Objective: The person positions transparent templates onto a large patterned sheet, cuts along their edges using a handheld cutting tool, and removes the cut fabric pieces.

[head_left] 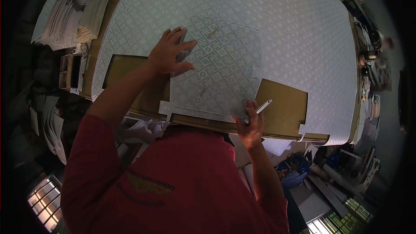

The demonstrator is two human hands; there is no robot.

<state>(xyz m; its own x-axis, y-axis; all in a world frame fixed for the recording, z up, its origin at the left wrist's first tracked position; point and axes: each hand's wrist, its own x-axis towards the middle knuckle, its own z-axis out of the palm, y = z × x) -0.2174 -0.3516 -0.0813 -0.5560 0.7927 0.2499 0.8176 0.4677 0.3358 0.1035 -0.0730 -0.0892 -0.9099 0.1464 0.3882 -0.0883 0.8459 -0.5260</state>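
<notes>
A pale sheet with a woven lattice pattern (299, 39) covers most of the table. Over it lies a clear template (216, 65), its notched edges showing at the right and bottom. My left hand (169, 54) rests at the template's left side with its fingers spread. Near the template's lower right corner, my right hand (251, 123) is closed round a slim silvery pen-like tool (264, 106), which points up and to the right. The tool's lower end is hidden by the fingers.
Cut-outs in the sheet bare the brown tabletop (284, 106) on both sides of the template. Stacked sheets (82, 11) stand at the upper left. A blue bag (294, 164) and boards (329, 193) lie below right.
</notes>
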